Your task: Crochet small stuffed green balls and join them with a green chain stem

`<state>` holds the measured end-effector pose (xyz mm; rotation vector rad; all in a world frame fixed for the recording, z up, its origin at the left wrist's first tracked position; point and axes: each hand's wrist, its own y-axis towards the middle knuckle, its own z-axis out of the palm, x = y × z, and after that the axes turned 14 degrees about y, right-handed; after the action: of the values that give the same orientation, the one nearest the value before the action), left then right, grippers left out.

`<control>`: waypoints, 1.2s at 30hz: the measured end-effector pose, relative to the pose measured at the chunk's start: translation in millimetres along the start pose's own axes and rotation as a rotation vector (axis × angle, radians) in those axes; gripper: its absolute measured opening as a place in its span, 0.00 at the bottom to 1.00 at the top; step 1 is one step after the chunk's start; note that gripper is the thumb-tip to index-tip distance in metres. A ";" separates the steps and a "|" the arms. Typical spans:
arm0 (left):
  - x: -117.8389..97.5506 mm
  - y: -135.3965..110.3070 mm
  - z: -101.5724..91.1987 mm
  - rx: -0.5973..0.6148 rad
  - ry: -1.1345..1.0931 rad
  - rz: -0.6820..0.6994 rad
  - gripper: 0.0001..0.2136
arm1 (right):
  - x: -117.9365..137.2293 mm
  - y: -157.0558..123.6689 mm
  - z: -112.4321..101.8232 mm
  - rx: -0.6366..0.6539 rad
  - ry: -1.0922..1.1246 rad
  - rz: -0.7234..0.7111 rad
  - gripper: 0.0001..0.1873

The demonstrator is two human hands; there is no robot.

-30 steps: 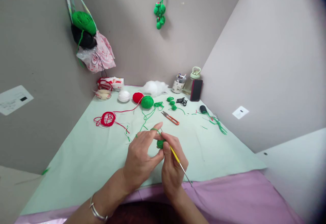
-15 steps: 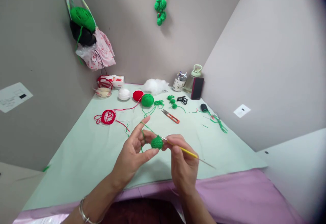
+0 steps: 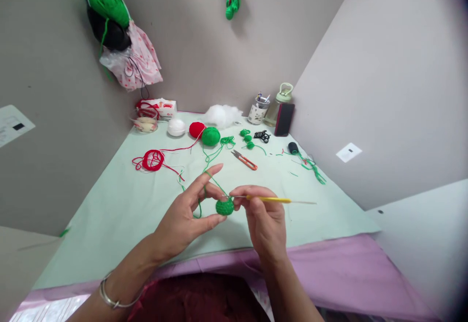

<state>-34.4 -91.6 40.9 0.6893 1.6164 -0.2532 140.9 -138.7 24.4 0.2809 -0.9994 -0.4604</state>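
Between the thumb and fingers of my left hand (image 3: 190, 207) is a small round green crochet piece (image 3: 224, 207). Green yarn (image 3: 217, 183) loops over the raised index finger of that hand and runs down to the piece. My right hand (image 3: 263, 217) grips a crochet hook (image 3: 270, 199) by its yellow handle. The hook lies nearly level, its metal tip at the top edge of the green piece, by the yarn. The right fingertips are close beside the piece; whether they touch it I cannot tell.
Thread snips (image 3: 244, 160) lie beyond my hands. Behind them are a green yarn ball (image 3: 211, 136), a red yarn ball (image 3: 197, 130) and white stuffing (image 3: 222, 115). A tangle of red yarn (image 3: 152, 160) lies left. A phone (image 3: 284, 120) leans on a bottle (image 3: 272, 112) at the back right.
The hook has swung from a downward slant to nearly level, and its tip has moved slightly left over the piece. The left index finger has tipped a little right. The whole view has shifted down.
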 end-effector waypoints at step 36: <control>-8.7 -7.7 -15.2 0.090 0.293 0.043 0.38 | 18.3 6.5 -5.9 0.129 0.017 0.195 0.15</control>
<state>-51.1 -92.1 50.2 0.8596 1.8748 -0.2010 155.9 -142.0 37.7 0.2988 -1.0299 -0.2161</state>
